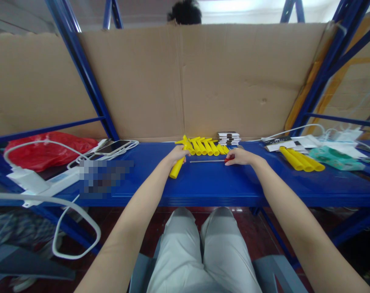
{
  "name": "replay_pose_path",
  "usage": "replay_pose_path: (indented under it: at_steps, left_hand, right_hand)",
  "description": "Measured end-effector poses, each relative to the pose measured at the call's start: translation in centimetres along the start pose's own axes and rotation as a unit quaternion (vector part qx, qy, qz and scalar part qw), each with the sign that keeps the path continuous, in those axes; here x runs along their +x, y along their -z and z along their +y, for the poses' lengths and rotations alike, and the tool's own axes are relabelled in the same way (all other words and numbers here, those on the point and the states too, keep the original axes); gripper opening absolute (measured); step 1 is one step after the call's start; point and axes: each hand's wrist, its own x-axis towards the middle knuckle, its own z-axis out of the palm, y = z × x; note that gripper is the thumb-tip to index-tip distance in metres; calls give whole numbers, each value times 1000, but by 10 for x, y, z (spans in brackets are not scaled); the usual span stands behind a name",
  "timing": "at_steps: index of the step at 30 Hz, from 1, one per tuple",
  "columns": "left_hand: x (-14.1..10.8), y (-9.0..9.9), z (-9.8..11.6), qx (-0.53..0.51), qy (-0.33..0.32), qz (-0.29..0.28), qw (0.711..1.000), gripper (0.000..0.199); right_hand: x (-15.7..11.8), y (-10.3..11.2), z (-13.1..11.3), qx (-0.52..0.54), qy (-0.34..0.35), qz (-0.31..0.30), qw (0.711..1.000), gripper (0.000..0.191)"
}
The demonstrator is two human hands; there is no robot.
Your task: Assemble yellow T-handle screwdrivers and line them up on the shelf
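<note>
My left hand (pixel 177 154) is closed around a yellow hollow plastic handle (pixel 176 169) with a crosspiece at its upper end. Its open tube end points down toward the front edge of the blue table (pixel 209 185). My right hand (pixel 238 156) grips the red end of a screwdriver (pixel 207 161), whose thin metal shaft points left toward the yellow handle, with a gap between them. Just behind my hands lies a row of several similar yellow handles (pixel 208 147). A stack of white-and-brown folded packets (pixel 228 138) stands at the back of that row.
More yellow handles (pixel 301 159) lie at the right beside a green plastic bag (pixel 336 158) and white papers. On the left are a red plastic bag (pixel 51 150), a white power strip (pixel 58 181) and cables. A cardboard wall (pixel 233 81) closes the back; blue posts flank it.
</note>
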Motion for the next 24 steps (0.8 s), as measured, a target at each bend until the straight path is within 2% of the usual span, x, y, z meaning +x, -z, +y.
replay_pose_path:
  at_steps: [9,16,21,24]
  left_hand:
    - [0,0,0,5,0,1,1000,21]
    - [-1,-1,1,3,5,3,1000,20]
    - [-3,-2,2,2,5,8,1000,19]
    - [-3,-2,2,-1,9,12,1000,20]
  right_hand:
    - [1,-3,-8,48,13,23,998,27]
    - [-1,-3,-14,53,-5,23,998,27]
    - [-3,-4,-16,50,9,30,998,30]
    - [1,-7,-21,22,17,87,996,27]
